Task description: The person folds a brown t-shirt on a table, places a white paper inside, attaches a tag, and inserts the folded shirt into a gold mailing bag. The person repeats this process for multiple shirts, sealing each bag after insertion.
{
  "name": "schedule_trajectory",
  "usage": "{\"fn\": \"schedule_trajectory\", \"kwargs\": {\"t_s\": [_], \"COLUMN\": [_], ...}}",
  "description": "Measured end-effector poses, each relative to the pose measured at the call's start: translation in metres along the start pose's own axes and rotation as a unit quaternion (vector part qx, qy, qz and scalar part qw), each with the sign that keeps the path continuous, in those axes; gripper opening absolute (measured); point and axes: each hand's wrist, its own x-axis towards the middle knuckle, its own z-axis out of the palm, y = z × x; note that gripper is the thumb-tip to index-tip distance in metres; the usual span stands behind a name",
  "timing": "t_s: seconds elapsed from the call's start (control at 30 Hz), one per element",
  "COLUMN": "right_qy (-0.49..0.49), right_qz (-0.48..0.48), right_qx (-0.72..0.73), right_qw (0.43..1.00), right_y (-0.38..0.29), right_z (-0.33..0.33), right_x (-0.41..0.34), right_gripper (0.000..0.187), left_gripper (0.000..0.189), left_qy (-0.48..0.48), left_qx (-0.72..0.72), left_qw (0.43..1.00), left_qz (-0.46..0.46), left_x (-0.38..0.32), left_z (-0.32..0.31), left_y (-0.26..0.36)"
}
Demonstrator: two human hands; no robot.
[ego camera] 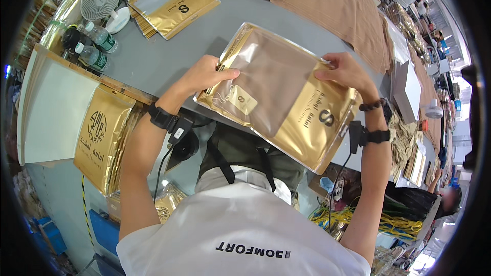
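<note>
Both hands hold up a gold plastic pouch [326, 138] with a clear window, tilted above the table's near edge. Brown cloth fills the window, and a cream hang tag [243, 100] on a white string shows at its lower left. My left hand [209, 73] grips the left edge, thumb lying on the front. My right hand [343, 71] pinches the upper right edge between thumb and fingers. The fingers behind the pouch are hidden. Farther back on the grey table [153, 65] lie stacked gold pouches [180, 7] of the same kind.
A white fan [100, 0] and two water bottles [94, 57] stand at the left. Brown fabric [318, 4] covers the table's far side. More gold pouches [103, 138] sit in a stack at lower left. A white box [407, 92] is on the right; a person [406, 203] is beyond.
</note>
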Motion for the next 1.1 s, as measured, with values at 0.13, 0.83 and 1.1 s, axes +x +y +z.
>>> {"fn": "schedule_trajectory", "kwargs": {"t_s": [0.13, 0.83, 1.1], "right_qy": [0.158, 0.137, 0.312], "right_qz": [-0.076, 0.017, -0.282], "right_qx": [-0.206, -0.039, -0.250], "right_qw": [0.963, 0.990, 0.872], "right_y": [0.034, -0.007, -0.070], "right_z": [0.057, 0.056, 0.070], "right_x": [0.005, 0.012, -0.099], "right_gripper": [0.044, 0.042, 0.025], "left_gripper": [0.053, 0.037, 0.030], "left_qy": [0.208, 0.022, 0.073], "left_qx": [0.241, -0.165, -0.027], "left_qw": [0.946, 0.986, 0.951], "left_qz": [0.065, 0.006, 0.298], "left_x": [-0.004, 0.028, 0.006], "left_z": [0.023, 0.002, -0.025], "left_y": [-0.035, -0.026, -0.007]}}
